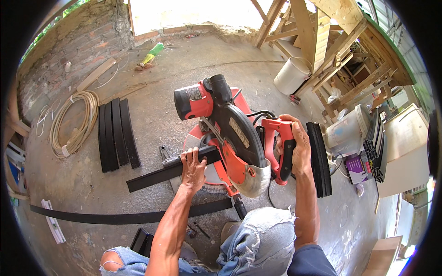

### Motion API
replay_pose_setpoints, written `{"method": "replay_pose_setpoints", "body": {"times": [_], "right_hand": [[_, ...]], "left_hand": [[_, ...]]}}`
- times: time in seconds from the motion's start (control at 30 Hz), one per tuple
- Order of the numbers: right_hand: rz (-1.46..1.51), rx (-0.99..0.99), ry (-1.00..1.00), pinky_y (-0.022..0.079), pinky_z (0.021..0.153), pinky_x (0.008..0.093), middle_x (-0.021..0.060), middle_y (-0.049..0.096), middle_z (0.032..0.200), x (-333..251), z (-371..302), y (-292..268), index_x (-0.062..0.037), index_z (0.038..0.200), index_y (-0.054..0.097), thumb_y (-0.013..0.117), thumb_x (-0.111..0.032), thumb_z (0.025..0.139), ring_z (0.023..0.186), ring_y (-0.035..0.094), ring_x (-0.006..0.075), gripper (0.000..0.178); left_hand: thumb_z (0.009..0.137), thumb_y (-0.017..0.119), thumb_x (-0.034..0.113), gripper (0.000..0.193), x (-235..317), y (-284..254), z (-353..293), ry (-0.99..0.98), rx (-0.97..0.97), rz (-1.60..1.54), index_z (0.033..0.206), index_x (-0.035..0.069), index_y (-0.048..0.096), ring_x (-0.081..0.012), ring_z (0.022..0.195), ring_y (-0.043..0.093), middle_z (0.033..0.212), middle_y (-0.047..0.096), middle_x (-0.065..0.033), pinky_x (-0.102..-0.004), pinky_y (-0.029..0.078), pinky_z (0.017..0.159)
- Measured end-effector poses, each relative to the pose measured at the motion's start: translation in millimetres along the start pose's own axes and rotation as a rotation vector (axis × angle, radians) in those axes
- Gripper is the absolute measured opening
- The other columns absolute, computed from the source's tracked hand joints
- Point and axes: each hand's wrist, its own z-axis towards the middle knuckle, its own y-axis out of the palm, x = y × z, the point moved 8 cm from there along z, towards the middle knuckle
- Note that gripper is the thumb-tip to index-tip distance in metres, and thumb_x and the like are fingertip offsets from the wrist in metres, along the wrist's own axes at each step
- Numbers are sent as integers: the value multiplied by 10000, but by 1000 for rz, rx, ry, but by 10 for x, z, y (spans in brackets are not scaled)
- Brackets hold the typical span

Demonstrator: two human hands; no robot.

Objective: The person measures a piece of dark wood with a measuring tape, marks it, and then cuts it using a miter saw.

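Observation:
A red and black miter saw (239,131) stands on the floor in front of my knees, its blade guard upright over the base. My right hand (300,145) is wrapped round the saw's red and black D-shaped handle (287,154). On the left of the blade, my left hand (193,170) grips a black profile bar (154,178) and presses it against the saw's fence. The bar's right end reaches in beside the blade; the guard hides whether the two touch. A longer black strip (115,217) lies on the floor just nearer to me.
Several cut black bars (130,133) lie left of the saw, beside a coiled cream hose (73,124). More black bars (318,161) lie right of it, near a white bucket (350,131) and a purple box (357,169). Wooden framing (317,41) stands at the far right.

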Motion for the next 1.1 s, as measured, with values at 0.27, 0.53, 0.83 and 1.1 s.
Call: {"method": "replay_pose_setpoints", "body": {"times": [0.27,0.53,0.83,1.1], "right_hand": [[-6,1,-2,451,495,226,13,611,684,12,6,3,-30,1309,587,458,-453,1073,529,540,70,501],[-10,-6,-5,446,509,235,30,597,687,6,-18,11,-23,1305,581,439,-453,1081,537,535,86,506],[-21,12,-27,427,507,240,31,582,681,68,-132,-28,-21,1314,565,418,-450,1088,531,511,85,507],[12,-2,-48,430,503,245,42,582,678,150,-171,-54,-18,1318,557,406,-430,1096,526,511,90,492]], "left_hand": [[710,827,124,404,-6,5,-3,9,6,2,1097,70,728,-394,1362,327,1407,392,-215,-577,211,1119],[707,822,111,419,4,-4,4,5,-10,3,1113,65,730,-392,1362,325,1410,388,-212,-570,216,1119],[711,820,92,384,7,13,4,3,-1,-14,1085,66,736,-390,1364,326,1407,394,-206,-579,213,1118],[701,812,76,375,13,-18,6,-13,16,-38,1070,62,742,-394,1357,336,1396,411,-211,-581,218,1115]]}}
